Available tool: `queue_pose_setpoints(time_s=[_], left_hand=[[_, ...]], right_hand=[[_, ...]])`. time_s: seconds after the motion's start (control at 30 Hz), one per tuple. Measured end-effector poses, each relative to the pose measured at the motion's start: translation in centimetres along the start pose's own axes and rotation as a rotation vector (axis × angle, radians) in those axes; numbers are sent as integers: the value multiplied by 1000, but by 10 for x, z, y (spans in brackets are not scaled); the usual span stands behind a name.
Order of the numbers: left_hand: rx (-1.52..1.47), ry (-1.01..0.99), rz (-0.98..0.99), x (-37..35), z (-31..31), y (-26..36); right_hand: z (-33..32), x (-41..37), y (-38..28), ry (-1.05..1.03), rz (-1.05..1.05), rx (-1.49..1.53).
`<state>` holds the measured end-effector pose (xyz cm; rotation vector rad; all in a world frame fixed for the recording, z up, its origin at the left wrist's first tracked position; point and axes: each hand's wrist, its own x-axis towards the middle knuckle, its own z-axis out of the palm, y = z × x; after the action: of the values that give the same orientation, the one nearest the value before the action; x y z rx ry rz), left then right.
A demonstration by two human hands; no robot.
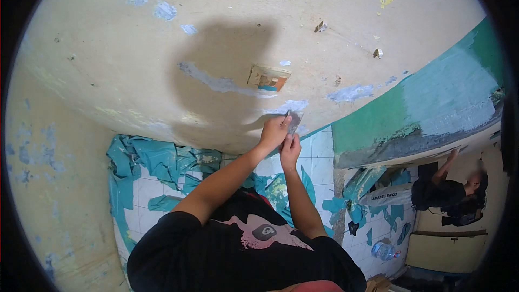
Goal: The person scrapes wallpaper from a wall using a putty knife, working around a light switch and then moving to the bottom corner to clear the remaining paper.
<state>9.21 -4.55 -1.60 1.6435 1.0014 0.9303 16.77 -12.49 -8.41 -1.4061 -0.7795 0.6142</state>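
1. Nearest: wearer's black T-shirt [216, 254], pink print on the chest. Both forearms bare, reaching forward to the wall.
2. Left hand [277, 131]: raised to the wall, grip closed around a flat grey scraper [295, 121], thumb lying along it.
3. Right hand [290, 150]: just below the left, fingertips together at the scraper's lower end. Whether this grip is clamped on it or merely touching, cannot tell.
4. Scraper position: between the two hands, at the wall face, just below a bluish patch [294, 106]. Exact contact of its edge with the wall unclear.
5. Beige wall [162, 97]: scattered bluish and yellow patches, small holes. A recessed wall box [268, 78] sits above the hands, its interior brown and orange with a strip of blue. Broad soft shadow cast to the left of it.
6. Floor below: white tiles [322, 146], crumpled teal sheets [154, 157] strewn along the wall foot; material unclear.
7. To the right: green wall section [373, 124] with a large pale-blue area.
8. Farther right: co-worker [440, 192], dark top, grey trousers lettered "CONSISTENT", one arm raised to the wall. Clear plastic bottle [385, 250] lying on the tiles nearby.
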Motion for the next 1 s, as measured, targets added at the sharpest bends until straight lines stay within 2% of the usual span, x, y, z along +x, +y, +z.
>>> queue_pose_setpoints(time_s=[0.07, 0.13, 0.2, 0.3, 0.37, 0.4, 0.5, 0.63, 0.7, 0.77, 0.87, 1.0], left_hand=[[-15, 53, 78, 9, -11, 43], [-46, 53, 78, 18, -16, 72], [-80, 51, 115, 20, -20, 85], [-71, 51, 106, 14, -19, 73], [-101, 48, 64, 6, -8, 38], [-133, 47, 25, 3, -9, 37], [-149, 102, 72, 3, -12, 44], [-116, 165, 138, 13, -21, 76], [-184, 95, 67, 12, -24, 76], [-179, 112, 69, 10, -20, 63], [-197, 134, 68, 1, -11, 36], [-181, 169, 91, 7, -21, 50]], right_hand=[[4, 19, -33, 37, -155, -47], [4, 30, -72, 36, -151, -64], [-1, 33, -83, 28, -136, -90], [-8, 13, -87, 0, -74, -117], [-6, -3, -72, -7, -79, -145], [-5, -5, -66, -15, -88, -173], [-3, 3, -53, -6, -106, -139], [3, 22, -86, -23, -127, -137], [-1, 19, -86, -21, -143, -157], [-2, 8, -81, -19, -147, -179], [-5, -4, -67, -55, -22, -133], [7, 3, -73, -17, -29, -111]])
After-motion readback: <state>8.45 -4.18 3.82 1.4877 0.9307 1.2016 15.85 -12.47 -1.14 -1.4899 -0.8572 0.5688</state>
